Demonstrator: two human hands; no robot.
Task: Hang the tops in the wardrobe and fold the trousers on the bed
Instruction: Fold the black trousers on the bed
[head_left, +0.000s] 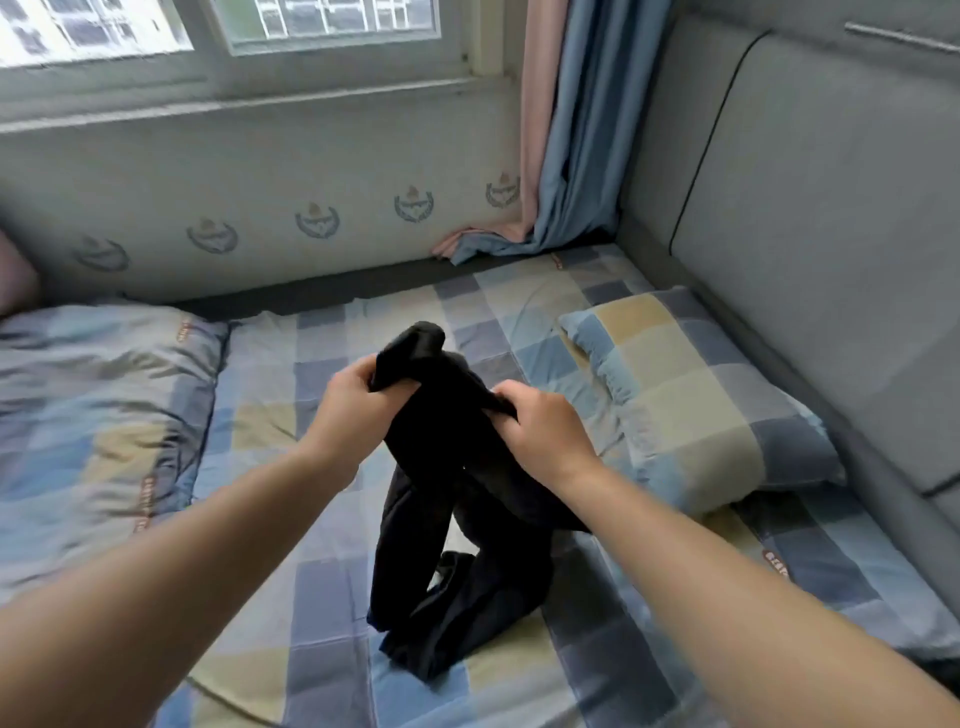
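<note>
A pair of black trousers (447, 519) hangs bunched above the checked bed sheet (322, 649), with its lower end resting in a heap on the bed. My left hand (353, 402) grips the upper end of the fabric on the left. My right hand (535, 426) grips the cloth just to the right, close beside the left hand. Both arms reach forward over the bed. No tops and no wardrobe are in view.
A checked pillow (696, 405) lies at the right against the grey padded headboard (810, 249). A folded checked duvet (98, 415) lies at the left. Behind the bed are a low wall, a window and a blue-and-pink curtain (566, 156).
</note>
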